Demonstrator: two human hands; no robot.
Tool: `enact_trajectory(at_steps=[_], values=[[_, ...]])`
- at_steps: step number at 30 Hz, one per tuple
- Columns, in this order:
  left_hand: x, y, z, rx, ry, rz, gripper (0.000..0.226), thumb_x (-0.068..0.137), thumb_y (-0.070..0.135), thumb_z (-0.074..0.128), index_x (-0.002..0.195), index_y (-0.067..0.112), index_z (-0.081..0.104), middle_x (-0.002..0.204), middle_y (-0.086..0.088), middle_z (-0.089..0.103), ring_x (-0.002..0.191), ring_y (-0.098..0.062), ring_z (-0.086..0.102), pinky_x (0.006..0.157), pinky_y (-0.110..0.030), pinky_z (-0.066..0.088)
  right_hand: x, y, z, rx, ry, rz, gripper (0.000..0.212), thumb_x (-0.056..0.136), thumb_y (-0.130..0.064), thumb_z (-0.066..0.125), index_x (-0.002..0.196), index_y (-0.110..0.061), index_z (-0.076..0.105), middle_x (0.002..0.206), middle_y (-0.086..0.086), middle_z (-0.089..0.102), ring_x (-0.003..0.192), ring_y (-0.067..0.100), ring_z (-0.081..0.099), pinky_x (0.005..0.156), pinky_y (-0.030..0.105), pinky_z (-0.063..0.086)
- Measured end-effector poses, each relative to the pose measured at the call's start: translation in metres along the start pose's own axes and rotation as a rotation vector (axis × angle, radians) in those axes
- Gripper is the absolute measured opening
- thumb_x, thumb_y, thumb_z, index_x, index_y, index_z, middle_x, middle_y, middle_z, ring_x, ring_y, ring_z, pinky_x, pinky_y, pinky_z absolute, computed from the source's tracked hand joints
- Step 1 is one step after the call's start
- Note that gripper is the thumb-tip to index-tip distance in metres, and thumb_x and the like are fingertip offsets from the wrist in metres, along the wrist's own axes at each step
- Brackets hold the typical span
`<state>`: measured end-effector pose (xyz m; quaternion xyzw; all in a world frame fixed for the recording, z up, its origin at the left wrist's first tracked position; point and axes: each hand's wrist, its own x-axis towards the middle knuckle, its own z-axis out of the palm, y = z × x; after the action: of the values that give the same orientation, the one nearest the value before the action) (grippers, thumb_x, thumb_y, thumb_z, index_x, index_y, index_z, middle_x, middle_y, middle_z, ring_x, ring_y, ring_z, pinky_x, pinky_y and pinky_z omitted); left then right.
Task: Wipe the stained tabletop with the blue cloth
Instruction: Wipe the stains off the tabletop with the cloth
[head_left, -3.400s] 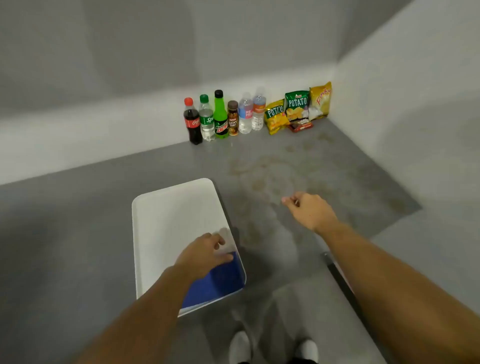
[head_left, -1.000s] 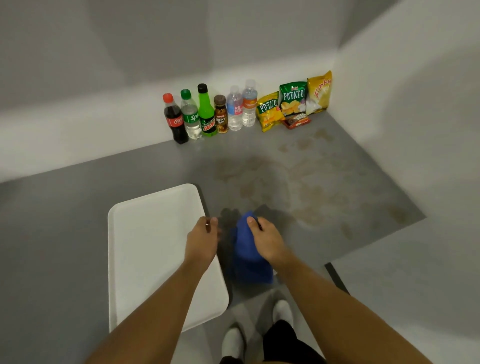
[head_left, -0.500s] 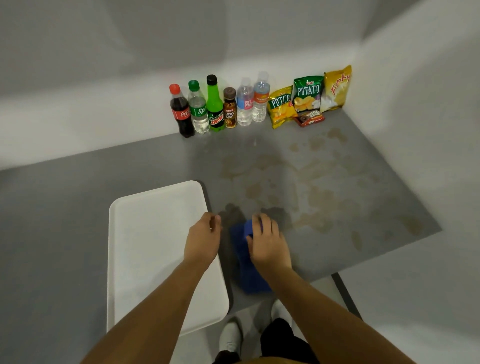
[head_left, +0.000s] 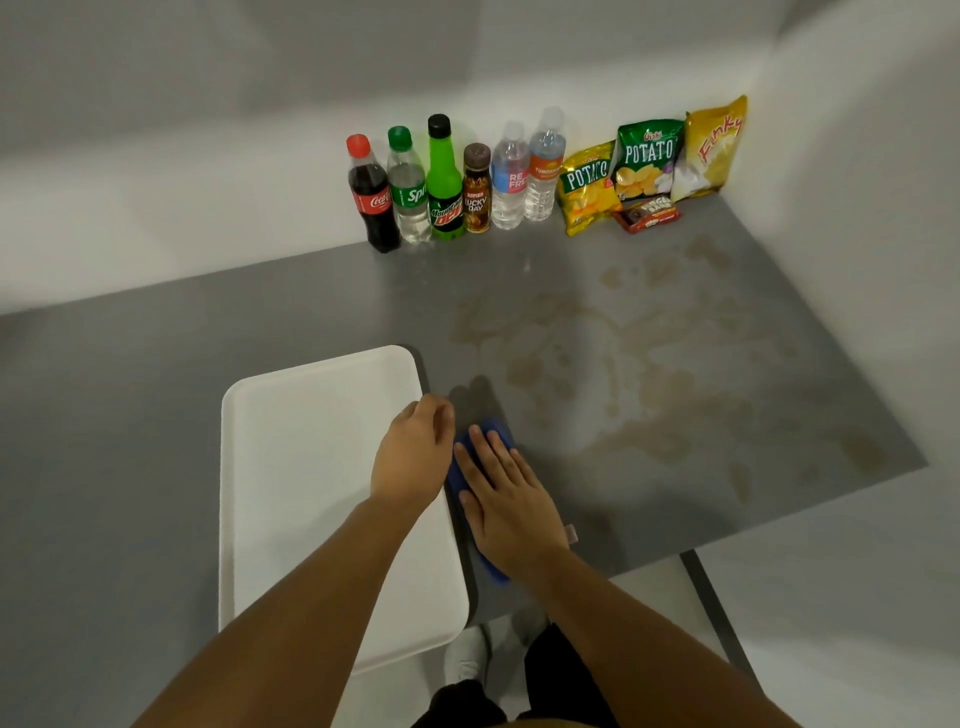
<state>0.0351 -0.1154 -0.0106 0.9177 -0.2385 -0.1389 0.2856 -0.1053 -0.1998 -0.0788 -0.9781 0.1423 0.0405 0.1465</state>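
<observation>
The blue cloth (head_left: 493, 430) lies folded on the grey tabletop (head_left: 156, 364), just right of the white tray (head_left: 311, 467). My right hand (head_left: 506, 499) is pressed flat on the cloth and covers most of it; blue shows past the fingertips and by the wrist. My left hand (head_left: 413, 452) rests on the tray's right edge with curled fingers and nothing visible in it. Brownish stains (head_left: 639, 395) spread over the tabletop ahead and to the right of the cloth, apart from it.
Several drink bottles (head_left: 441, 182) stand in a row against the back wall. Beside them, snack bags (head_left: 649, 161) fill the back right corner. The table's front edge runs just below my right wrist, with my shoes (head_left: 467, 654) on the floor under it.
The cloth has left the tray for the tabletop. My right hand took it over and has now flattened on top of it. My left hand stays at the tray's edge.
</observation>
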Motion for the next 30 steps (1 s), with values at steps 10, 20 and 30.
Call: enact_trajectory(at_steps=[10, 20, 30], values=[[0.005, -0.001, 0.003, 0.004, 0.076, 0.006, 0.03, 0.103, 0.04, 0.044, 0.122, 0.022, 0.059, 0.112, -0.001, 0.067, 0.092, -0.015, 0.062, 0.085, -0.028, 0.052, 0.062, 0.034, -0.027, 0.11, 0.1, 0.135, 0.062, 0.107, -0.046, 0.021, 0.163, -0.023, 0.01, 0.171, 0.0, 0.0, 0.158, 0.02, -0.003, 0.126, 0.037, -0.001], [-0.006, 0.003, 0.004, 0.022, -0.011, 0.055, 0.029, 0.101, 0.042, 0.047, 0.122, 0.024, 0.057, 0.11, 0.002, 0.068, 0.094, -0.019, 0.067, 0.089, -0.036, 0.058, 0.005, 0.072, -0.028, 0.048, 0.125, 0.331, 0.063, 0.107, -0.045, 0.025, 0.163, -0.019, 0.012, 0.171, 0.002, -0.002, 0.157, 0.02, -0.005, 0.128, 0.04, 0.004], [-0.012, -0.005, 0.005, 0.021, 0.008, 0.02, 0.027, 0.102, 0.04, 0.047, 0.121, 0.023, 0.057, 0.109, 0.001, 0.068, 0.088, -0.014, 0.062, 0.08, -0.025, 0.051, -0.041, 0.011, 0.001, 0.005, 0.071, 0.276, 0.063, 0.107, -0.048, 0.015, 0.163, -0.025, -0.001, 0.171, 0.004, -0.01, 0.156, 0.024, -0.013, 0.124, 0.04, -0.004]])
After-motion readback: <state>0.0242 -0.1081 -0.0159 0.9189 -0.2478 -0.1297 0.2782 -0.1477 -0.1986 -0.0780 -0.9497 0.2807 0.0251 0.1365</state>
